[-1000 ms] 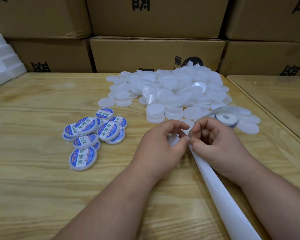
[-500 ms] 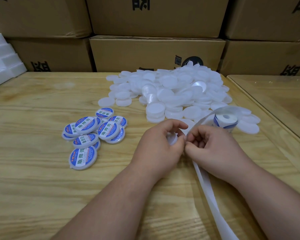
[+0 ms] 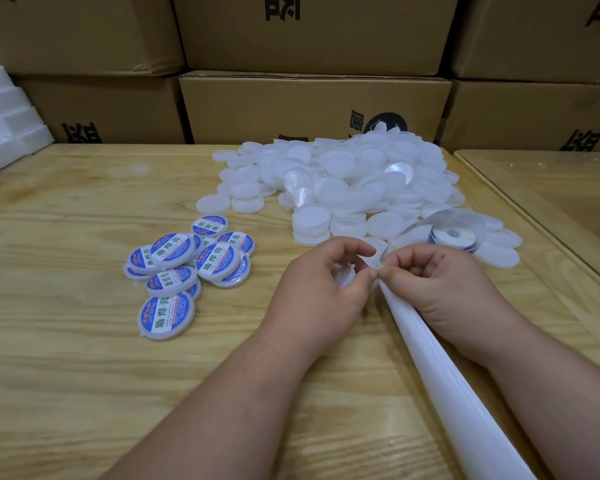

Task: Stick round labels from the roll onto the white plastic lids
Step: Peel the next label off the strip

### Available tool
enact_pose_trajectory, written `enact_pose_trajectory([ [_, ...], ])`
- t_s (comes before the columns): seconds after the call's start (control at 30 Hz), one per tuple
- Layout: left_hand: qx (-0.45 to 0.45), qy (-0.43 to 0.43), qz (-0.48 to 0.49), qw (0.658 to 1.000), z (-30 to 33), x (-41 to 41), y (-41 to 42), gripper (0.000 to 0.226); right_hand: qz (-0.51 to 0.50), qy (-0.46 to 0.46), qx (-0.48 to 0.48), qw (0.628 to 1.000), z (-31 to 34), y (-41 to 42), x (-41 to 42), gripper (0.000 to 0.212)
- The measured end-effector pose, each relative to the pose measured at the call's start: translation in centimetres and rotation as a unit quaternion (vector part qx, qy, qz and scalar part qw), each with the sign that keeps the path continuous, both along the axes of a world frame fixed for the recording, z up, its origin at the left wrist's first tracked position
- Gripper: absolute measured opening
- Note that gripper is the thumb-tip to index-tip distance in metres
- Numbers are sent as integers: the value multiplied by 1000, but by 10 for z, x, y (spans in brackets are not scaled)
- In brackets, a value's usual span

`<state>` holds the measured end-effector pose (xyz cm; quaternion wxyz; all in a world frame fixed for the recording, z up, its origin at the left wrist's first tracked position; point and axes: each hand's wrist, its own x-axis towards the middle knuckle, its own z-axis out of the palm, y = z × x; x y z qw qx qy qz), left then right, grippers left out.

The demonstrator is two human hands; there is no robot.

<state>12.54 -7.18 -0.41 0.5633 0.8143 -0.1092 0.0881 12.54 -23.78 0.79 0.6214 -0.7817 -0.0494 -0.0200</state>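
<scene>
White foam blocks (image 3: 4,123) sit stacked at the far left edge of a wooden table (image 3: 66,358), in front of a wall of cardboard boxes (image 3: 312,105). Nearer the person, a loose cluster of finished lids (image 3: 187,268) carrying blue and white labels lies overlapping, apparently set aside out of the working space once done. At centre, the left hand (image 3: 321,289) curls around a single bare white lid (image 3: 345,277), holding it just above the tabletop with its face turned towards the other hand, likely so a label can be pressed straight onto it. The right hand (image 3: 444,285) meets it, thumb and forefinger pinched together on the white backing strip (image 3: 440,372) just at the lid's edge; whether a label is already lifted between those fingertips cannot be told. The spent strip trails from the pinch down towards the person at the lower right, kept taut, probably so labels peel off cleanly. Behind the hands, a large heap of unlabelled lids (image 3: 347,178) waits within easy reach, and the label roll (image 3: 452,235) rests flat at the heap's right edge, its strip curving back to the right hand.
</scene>
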Motion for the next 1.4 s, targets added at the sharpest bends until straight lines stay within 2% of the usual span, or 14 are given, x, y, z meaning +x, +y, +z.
enact_pose_trajectory([
  [0.33,-5,0,3,1000,0,-1,-1,18,8,1,12,1000,-1,0,1,16],
  [0.57,-12,-12,13,1000,-1,0,-2,25,28,2,21,999,-1,-1,1,41],
  [0.7,-35,-6,22,999,-1,0,-2,25,1,7,44,999,2,-3,-1,24],
  [0.83,-81,18,52,995,0,1,0,23,-29,9,56,998,3,-3,-1,27],
  [1.0,-135,33,113,984,4,2,2,23,-64,24,89,994,7,-3,-2,21],
  [1.07,-149,31,128,980,6,2,4,22,-85,12,95,992,6,-4,-1,22],
  [1.2,-172,37,118,977,9,0,6,24,-105,-21,190,976,1,-5,2,43],
  [1.3,-176,40,90,979,11,-3,5,26,-117,-94,128,980,-1,-2,-1,30],
  [1.4,-176,40,68,981,12,-4,4,28,-112,-178,64,976,-2,6,-3,29],
])
